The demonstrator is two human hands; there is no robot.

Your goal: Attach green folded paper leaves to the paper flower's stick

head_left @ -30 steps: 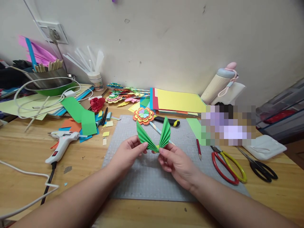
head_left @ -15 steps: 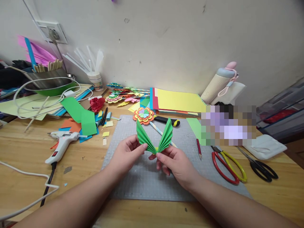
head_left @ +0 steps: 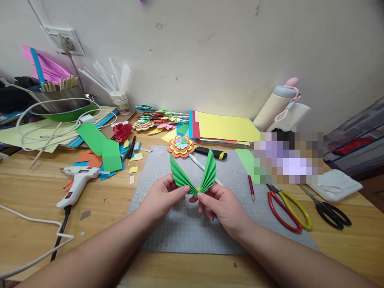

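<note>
A pleated green paper leaf [head_left: 207,176], folded like a fan into two wings, is held up in a V over the grey cutting mat [head_left: 168,236]. My left hand [head_left: 168,194] pinches the lower part of its left wing between thumb and fingers. At the base where the wings meet, my right hand [head_left: 220,204] grips it with the thumb in front. A bit of yellow shows at that join. Behind the leaf lies a layered paper flower [head_left: 181,146] with a striped stem [head_left: 198,163], partly hidden by the leaf.
A white glue gun [head_left: 78,182] and green paper pieces [head_left: 111,155] lie at left. A utility knife [head_left: 211,152] rests beyond the leaf. To the right are a pencil [head_left: 251,188], red-and-yellow-handled scissors [head_left: 285,210] and black scissors [head_left: 330,214]. Stacked coloured paper [head_left: 226,126] lies against the wall.
The green leaf has shifted slightly left, its right wing tilting inward a little. My left thumb has slid a little to the right and down along the left wing. My right hand keeps its grip.
</note>
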